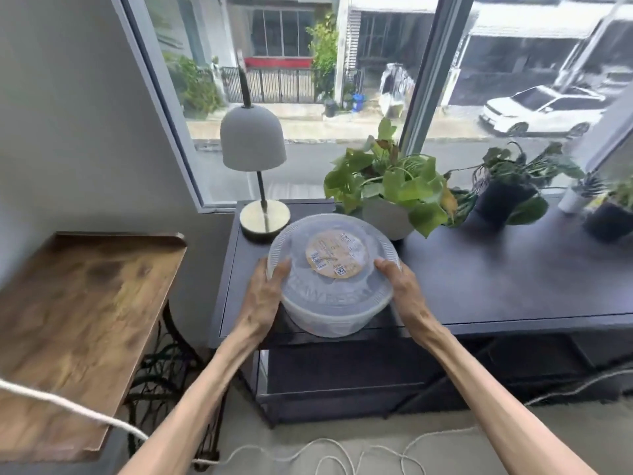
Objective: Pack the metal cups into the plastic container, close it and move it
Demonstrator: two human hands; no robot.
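Observation:
The round translucent plastic container (329, 303) has its lid (308, 241) on, with a tan round label (337, 256) on top. I hold it between both hands over the front left part of the dark table (496, 279). My left hand (265, 296) grips its left side, thumb on the lid rim. My right hand (399, 286) grips the right side the same way. The metal cups cannot be made out through the cloudy plastic. Whether the container's base touches the table I cannot tell.
A grey lamp (253, 166) stands just behind the container on the left. A leafy plant in a white pot (387, 190) stands close behind it on the right, with more potted plants (507, 190) further right. A wooden side table (78, 323) is at left. White cord (308, 454) lies on the floor.

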